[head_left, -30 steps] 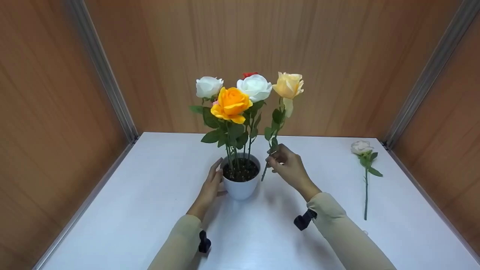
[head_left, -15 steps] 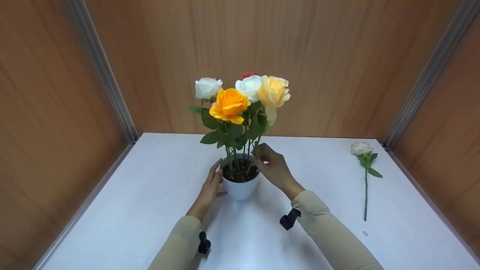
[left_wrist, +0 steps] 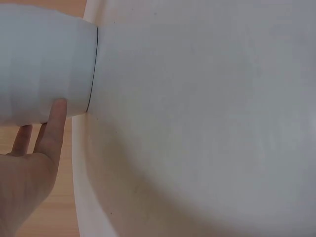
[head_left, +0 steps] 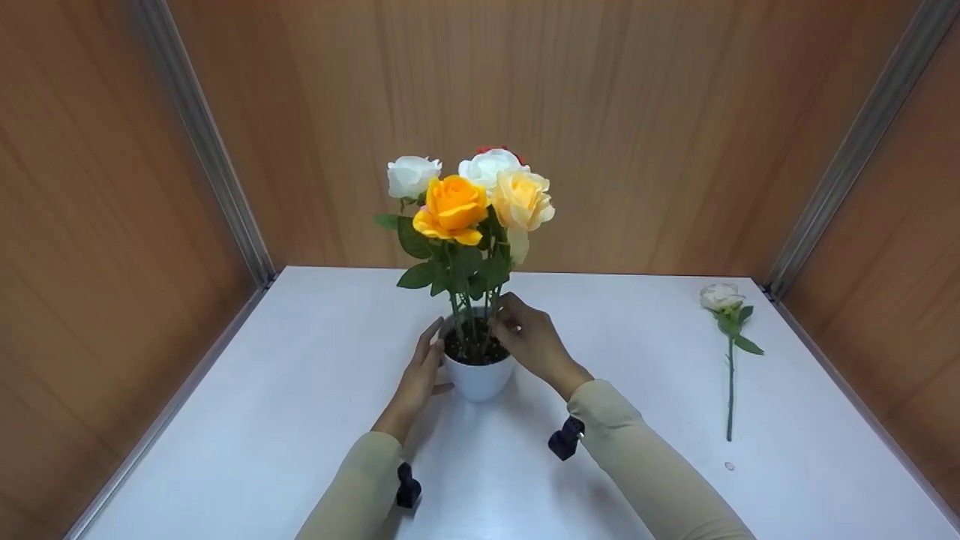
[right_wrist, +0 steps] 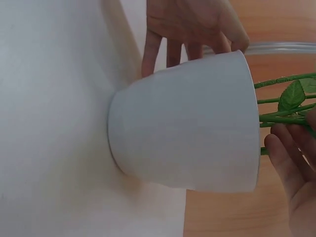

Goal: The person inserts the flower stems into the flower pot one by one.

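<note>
A white flower pot [head_left: 480, 381] filled with dark soil stands mid-table. My left hand [head_left: 421, 367] rests its spread fingertips against the pot's left side; the left wrist view shows those fingers [left_wrist: 55, 129] fairly straight on the wall. Over the pot's right rim, my right hand [head_left: 531, 337] pinches the stem of a pale yellow rose [head_left: 523, 200]. Its lower end is hidden behind the fingers. In the right wrist view, the right hand [right_wrist: 296, 168] is at the green stems [right_wrist: 281, 118] above the rim. An orange rose [head_left: 452, 206] and a white rose [head_left: 413, 177] stand in the pot.
Another white rose [head_left: 491, 165] and a mostly hidden red flower [head_left: 517, 154] are at the back of the bunch. A loose white rose [head_left: 721, 296] lies at the table's right, with a small pale bit [head_left: 730, 466] below it. Wooden panels [head_left: 480, 82] enclose the table [head_left: 315, 337].
My right hand has carried the pale yellow rose leftward from beside the pot to over its soil. The flower heads shift slightly left. My left hand stays on the pot.
</note>
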`<state>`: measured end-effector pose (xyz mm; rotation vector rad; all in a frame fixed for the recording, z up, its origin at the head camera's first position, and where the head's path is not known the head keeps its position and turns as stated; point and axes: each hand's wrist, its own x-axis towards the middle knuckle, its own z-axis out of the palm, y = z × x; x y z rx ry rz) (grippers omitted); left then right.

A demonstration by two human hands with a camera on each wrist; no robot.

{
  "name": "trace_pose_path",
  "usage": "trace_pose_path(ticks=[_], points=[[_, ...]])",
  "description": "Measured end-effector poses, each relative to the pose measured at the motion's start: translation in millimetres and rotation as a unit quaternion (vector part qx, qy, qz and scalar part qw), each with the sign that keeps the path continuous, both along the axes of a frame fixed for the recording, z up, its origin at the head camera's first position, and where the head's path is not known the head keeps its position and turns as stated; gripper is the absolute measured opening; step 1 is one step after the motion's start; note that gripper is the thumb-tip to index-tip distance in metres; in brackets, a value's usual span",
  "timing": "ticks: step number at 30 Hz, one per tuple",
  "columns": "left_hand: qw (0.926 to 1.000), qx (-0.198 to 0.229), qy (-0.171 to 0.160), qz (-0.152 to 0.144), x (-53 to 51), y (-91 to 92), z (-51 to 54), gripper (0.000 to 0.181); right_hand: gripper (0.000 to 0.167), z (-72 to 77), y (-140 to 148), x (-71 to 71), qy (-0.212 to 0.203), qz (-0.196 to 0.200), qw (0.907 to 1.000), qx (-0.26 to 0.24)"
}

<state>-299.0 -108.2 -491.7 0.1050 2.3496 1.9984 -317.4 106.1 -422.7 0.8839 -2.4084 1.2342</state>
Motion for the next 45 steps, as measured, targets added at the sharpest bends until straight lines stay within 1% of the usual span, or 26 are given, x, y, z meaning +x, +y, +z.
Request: trace_pose_path(ticks=[3, 6, 7, 8, 13, 14, 15, 18, 21, 24, 26, 28, 31, 36, 40, 45], points=[[1.0, -0.002, -0.004, 0.004, 0.1, 0.5, -0.1, 0.056, 0.007, -2.6, -2.8, -1.7, 0.021, -0.007, 0.9996, 0.018], [1.0, -0.002, -0.002, 0.003, -0.9, 0.3, -0.7, 0.055, 0.004, -4.4, -5.5, -2.4, 0.033, -0.012, 0.9989, 0.031], [1.0, 0.0, 0.0, 0.001, -0.9, -0.1, -0.7, 0.055, 0.003, -5.0, -6.5, -2.4, 0.036, -0.012, 0.9987, 0.033], [1.0, 0.003, 0.0, -0.001, 0.8, 0.0, 2.4, 0.055, 0.003, -5.8, -7.3, -2.6, 0.04, -0.011, 0.9986, 0.034], [1.0, 0.008, 0.0, -0.005, 0.2, -2.0, 2.3, 0.056, 0.004, -10.4, -9.8, -2.9, 0.043, -0.009, 0.9978, 0.049], [1.0, 0.007, -0.001, -0.004, -0.1, -2.1, 1.9, 0.056, 0.004, -11.0, -10.0, -2.9, 0.039, -0.008, 0.9979, 0.051], [1.0, 0.004, 0.0, -0.002, -2.3, -2.5, -1.6, 0.057, 0.004, -11.2, -10.3, -2.6, 0.032, -0.008, 0.9981, 0.052], [1.0, 0.003, 0.001, 0.002, -2.2, -1.4, -2.1, 0.056, 0.006, -10.3, -10.5, -1.7, 0.01, -0.01, 0.9988, 0.047], [1.0, 0.003, -0.002, 0.005, -1.9, -0.2, -2.2, 0.054, 0.012, -8.8, -9.8, -0.9, -0.022, -0.018, 0.9987, 0.043], [1.0, 0.005, -0.001, 0.004, -1.2, -0.2, -2.6, 0.054, 0.019, -6.5, -8.7, -0.4, -0.053, -0.02, 0.9979, 0.029], [1.0, 0.007, 0.0, 0.001, -1.0, -0.4, -2.4, 0.055, 0.022, -4.5, -8.2, 0.0, -0.072, -0.021, 0.9971, 0.014], [0.9999, 0.011, 0.002, -0.004, -0.9, -0.8, -2.3, 0.056, 0.022, -2.9, -7.8, 0.6, -0.08, -0.023, 0.9965, -0.001], [0.9999, 0.014, 0.003, -0.009, -0.5, -1.3, -1.1, 0.057, 0.019, -0.6, -8.3, 1.3, -0.075, -0.028, 0.9966, -0.019], [0.9999, 0.014, 0.003, -0.009, -0.4, -1.4, -2.1, 0.056, 0.012, -1.3, -10.0, 1.2, -0.049, -0.043, 0.9978, -0.014], [0.9999, 0.011, 0.003, -0.006, -0.9, -1.6, -2.4, 0.054, 0.015, -2.1, -12.0, -0.5, -0.036, -0.044, 0.9984, -0.001], [0.9999, 0.01, 0.006, -0.003, -0.4, -0.9, -1.0, 0.055, 0.019, -3.6, -11.4, -2.8, -0.011, -0.034, 0.9993, 0.015]])
